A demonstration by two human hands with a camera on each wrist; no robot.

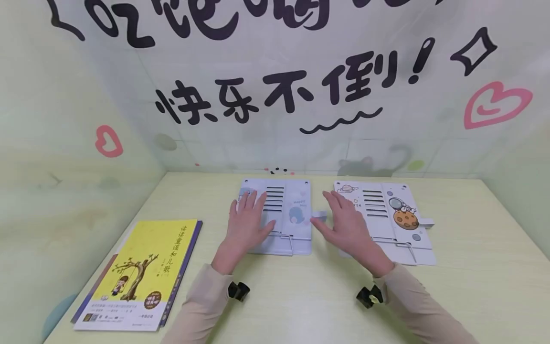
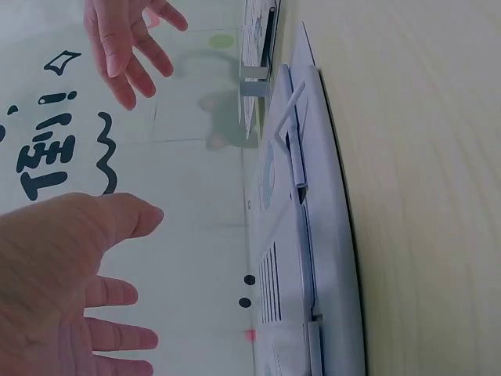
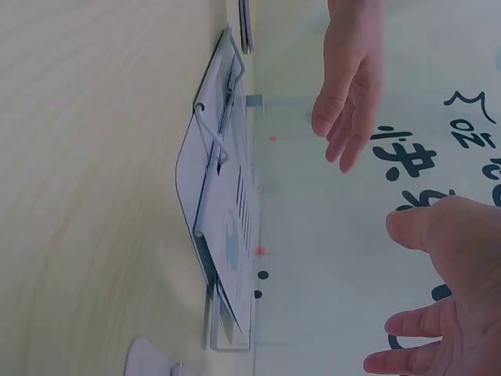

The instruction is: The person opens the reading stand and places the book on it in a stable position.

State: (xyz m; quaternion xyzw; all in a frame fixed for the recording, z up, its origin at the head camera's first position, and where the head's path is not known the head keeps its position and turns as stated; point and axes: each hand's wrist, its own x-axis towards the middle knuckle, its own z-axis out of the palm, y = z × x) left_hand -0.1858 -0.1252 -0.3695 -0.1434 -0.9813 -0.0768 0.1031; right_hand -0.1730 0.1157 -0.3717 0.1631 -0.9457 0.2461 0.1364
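Observation:
Two folded book stands lie side by side on the table. The left one [image 1: 296,195] is white with pale blue cartoon prints, slots and a wire page holder. On the right stand [image 1: 378,227] an astronaut and planets are printed. My left hand [image 1: 247,227] is over the left stand with its fingers spread, and the left wrist view has it apart from the stand [image 2: 329,235]. Above the left edge of the right stand is my right hand [image 1: 349,229], fingers extended and holding nothing. Both hands cover part of the prints in the head view.
A small stack of books, a yellow book [image 1: 159,248] on top, lies at the left of the table [image 1: 309,301]. Behind the stands rises a printed backdrop [image 1: 258,148] with black lettering and pink hearts. Small side tabs jut from the right edges of both stands.

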